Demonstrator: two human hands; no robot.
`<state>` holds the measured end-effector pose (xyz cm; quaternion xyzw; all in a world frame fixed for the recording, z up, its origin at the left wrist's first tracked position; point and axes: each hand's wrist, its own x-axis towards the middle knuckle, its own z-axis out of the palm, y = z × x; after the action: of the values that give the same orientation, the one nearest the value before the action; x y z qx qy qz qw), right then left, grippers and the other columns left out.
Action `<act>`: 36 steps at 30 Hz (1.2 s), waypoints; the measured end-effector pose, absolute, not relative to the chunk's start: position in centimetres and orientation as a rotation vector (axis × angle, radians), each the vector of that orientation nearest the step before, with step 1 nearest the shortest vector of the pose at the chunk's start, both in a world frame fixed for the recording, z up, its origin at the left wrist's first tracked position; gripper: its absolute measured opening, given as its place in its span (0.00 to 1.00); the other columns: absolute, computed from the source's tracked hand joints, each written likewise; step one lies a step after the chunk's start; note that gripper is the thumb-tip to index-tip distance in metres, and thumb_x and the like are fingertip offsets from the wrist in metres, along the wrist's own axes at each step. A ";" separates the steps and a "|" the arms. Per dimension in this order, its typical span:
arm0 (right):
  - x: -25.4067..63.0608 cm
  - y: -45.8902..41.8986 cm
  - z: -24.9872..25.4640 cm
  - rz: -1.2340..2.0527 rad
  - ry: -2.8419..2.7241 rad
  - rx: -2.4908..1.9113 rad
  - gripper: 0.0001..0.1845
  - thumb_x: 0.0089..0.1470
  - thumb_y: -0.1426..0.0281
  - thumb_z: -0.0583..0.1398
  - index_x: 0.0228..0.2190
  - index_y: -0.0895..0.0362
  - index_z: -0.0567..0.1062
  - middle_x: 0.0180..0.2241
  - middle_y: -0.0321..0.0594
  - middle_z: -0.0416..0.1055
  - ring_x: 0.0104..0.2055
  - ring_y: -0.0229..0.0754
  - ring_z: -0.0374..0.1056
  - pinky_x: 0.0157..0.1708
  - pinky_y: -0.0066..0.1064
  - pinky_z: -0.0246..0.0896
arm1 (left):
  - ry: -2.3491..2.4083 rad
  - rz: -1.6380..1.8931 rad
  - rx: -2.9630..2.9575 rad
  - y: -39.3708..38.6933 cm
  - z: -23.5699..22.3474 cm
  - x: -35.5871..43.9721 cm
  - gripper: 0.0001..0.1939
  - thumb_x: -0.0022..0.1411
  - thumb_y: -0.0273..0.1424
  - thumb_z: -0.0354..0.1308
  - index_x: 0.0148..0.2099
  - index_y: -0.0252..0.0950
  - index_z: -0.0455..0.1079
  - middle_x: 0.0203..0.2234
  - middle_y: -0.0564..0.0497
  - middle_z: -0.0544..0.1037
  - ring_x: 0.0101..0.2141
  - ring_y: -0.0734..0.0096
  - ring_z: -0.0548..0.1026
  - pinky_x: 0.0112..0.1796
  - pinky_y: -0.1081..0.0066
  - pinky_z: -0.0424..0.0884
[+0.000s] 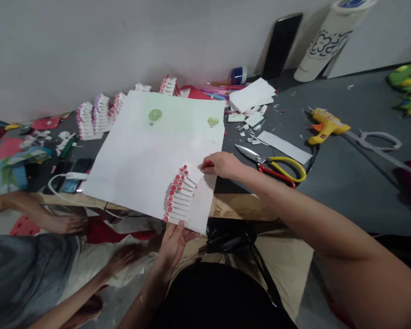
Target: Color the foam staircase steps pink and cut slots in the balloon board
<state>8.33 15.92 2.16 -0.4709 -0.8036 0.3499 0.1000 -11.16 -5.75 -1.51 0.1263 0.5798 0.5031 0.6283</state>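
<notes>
Left hand (pixel 174 240) clamps white sheet (pixel 133 155), right hand (pixel 224 164) pinches red piece (pixel 209 163); I judge the paper fan (pixel 181 199) light, crushable, best edge-held.

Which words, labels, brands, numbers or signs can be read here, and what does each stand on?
No text can be read with certainty.
White cylindrical bottle: print near the base, too small to read; above it, a dark flower-like pattern.
Yellow plastic glue gun: markings too blurred to read.
Large white paper sheet: green balloon pictures, no lettering visible.
</notes>
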 end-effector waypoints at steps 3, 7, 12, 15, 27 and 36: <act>8.3 16.0 2.2 0.999 -2.390 -1.398 0.07 0.52 0.69 0.63 0.34 0.51 0.82 0.42 0.38 0.80 0.41 0.43 0.72 0.31 0.30 0.55 | 1.363 1.137 0.288 -5.5 -1.2 -11.2 0.26 0.48 0.40 0.73 0.46 0.35 0.72 0.37 0.48 0.81 0.34 0.66 0.79 0.39 0.64 0.78; 8.3 16.0 2.2 0.986 -2.385 -1.434 0.06 0.50 0.68 0.63 0.33 0.52 0.81 0.37 0.40 0.79 0.37 0.44 0.71 0.29 0.31 0.51 | 1.399 1.115 0.298 -5.3 -1.2 -11.2 0.28 0.47 0.40 0.73 0.48 0.34 0.72 0.37 0.46 0.81 0.34 0.63 0.79 0.34 0.65 0.78; 8.4 16.1 2.2 1.015 -2.388 -1.422 0.05 0.50 0.69 0.63 0.31 0.52 0.80 0.35 0.39 0.78 0.35 0.42 0.70 0.29 0.30 0.51 | 1.436 1.126 0.295 -5.2 -1.2 -11.1 0.32 0.44 0.42 0.74 0.51 0.35 0.73 0.38 0.46 0.82 0.33 0.62 0.79 0.30 0.68 0.76; 8.4 16.1 2.4 1.031 -2.388 -1.401 0.05 0.50 0.70 0.63 0.31 0.53 0.80 0.34 0.38 0.78 0.35 0.41 0.70 0.30 0.30 0.53 | 1.443 1.135 0.287 -5.3 -1.2 -10.9 0.34 0.43 0.43 0.75 0.51 0.36 0.73 0.37 0.47 0.82 0.32 0.63 0.79 0.29 0.69 0.76; 7.9 16.0 2.1 0.978 -2.441 -1.415 0.05 0.51 0.72 0.62 0.30 0.54 0.79 0.34 0.41 0.78 0.35 0.43 0.69 0.30 0.32 0.51 | 1.418 1.190 0.322 -5.9 -1.5 -10.3 0.36 0.47 0.38 0.73 0.58 0.42 0.67 0.48 0.44 0.78 0.41 0.60 0.79 0.34 0.68 0.78; 8.0 15.5 2.4 1.000 -2.474 -1.433 0.05 0.53 0.70 0.60 0.30 0.55 0.76 0.32 0.43 0.77 0.32 0.42 0.69 0.28 0.31 0.53 | 1.494 1.230 0.271 -6.3 -0.8 -8.3 0.30 0.47 0.36 0.72 0.52 0.37 0.68 0.42 0.47 0.78 0.32 0.69 0.77 0.28 0.71 0.77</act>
<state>8.02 15.49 2.44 -0.4725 -0.8154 0.3296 0.0564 -8.29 -6.25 -0.84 0.1150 0.6338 0.5216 0.5595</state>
